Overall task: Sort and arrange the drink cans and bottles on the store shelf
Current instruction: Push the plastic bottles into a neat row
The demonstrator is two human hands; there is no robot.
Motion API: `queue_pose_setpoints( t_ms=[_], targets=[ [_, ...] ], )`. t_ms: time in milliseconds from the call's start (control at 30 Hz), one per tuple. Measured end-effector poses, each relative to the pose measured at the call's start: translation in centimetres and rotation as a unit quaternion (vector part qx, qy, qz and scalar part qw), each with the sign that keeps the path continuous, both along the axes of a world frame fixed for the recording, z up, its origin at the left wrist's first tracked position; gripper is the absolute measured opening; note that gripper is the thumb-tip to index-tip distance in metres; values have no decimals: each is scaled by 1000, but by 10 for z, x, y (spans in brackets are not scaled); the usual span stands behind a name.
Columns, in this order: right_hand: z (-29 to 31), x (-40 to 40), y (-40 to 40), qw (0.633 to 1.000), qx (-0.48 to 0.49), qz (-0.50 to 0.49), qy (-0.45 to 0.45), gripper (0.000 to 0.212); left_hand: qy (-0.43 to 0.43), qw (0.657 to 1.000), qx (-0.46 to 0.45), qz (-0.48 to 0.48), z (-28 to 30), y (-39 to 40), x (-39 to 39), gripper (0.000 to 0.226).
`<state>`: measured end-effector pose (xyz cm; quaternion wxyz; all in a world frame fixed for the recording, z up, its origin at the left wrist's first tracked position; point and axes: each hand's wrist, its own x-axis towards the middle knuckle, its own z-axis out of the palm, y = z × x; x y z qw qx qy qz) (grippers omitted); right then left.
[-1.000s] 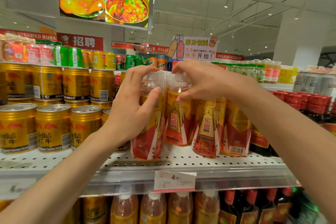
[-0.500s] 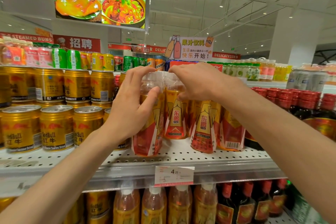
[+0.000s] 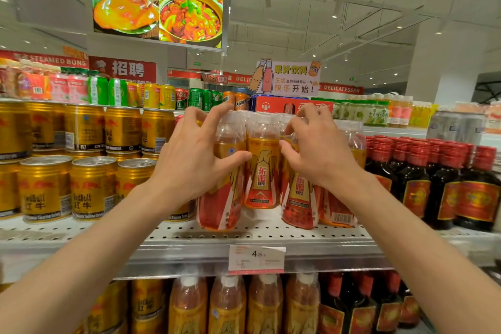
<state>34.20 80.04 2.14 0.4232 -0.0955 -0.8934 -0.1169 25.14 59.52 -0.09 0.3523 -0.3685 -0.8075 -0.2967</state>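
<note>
Your left hand [image 3: 195, 163] wraps around the left front bottle [image 3: 222, 192] on the perforated shelf [image 3: 260, 236], thumb pressed across its label and fingers curled over its shoulder and cap. Your right hand [image 3: 320, 152] grips the right front bottle [image 3: 299, 198], fingers curled around its upper part so that the neck is hidden. Between your two hands stands the middle bottle [image 3: 262, 171], set a little farther back, upright, with its eagle label facing you. Another bottle with a barcode [image 3: 339, 211] stands just right of the one in your right hand. All of these orange drink bottles sit near the front edge of the shelf, above a price tag [image 3: 256, 259]. To the left, gold cans [image 3: 44, 187] are stacked in two tiers, the nearest touching the bottle in your left hand or standing just beside it; you cannot tell which. To the right stand dark bottles with red caps [image 3: 444, 182]. More orange bottles [image 3: 244, 304] fill the shelf below.
</note>
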Motion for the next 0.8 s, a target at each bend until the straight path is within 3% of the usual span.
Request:
queue_pose_setpoints(
  t_ms=[233,367,600,800],
  targets=[
    [-2,-3,8,1000,-1,16,13,31,-127,971,42,-197,7,-14,-6,75],
    [-4,-3,9,1000,3,27,16,31,-72,984,9,-162,7,-13,-8,80],
    [-6,2,11,998,-32,60,14,60,-121,972,3,-201,8,-17,-17,82],
    [-11,-2,8,973,-93,172,124,32,-134,968,18,-213,3,-18,-20,82]
  ],
)
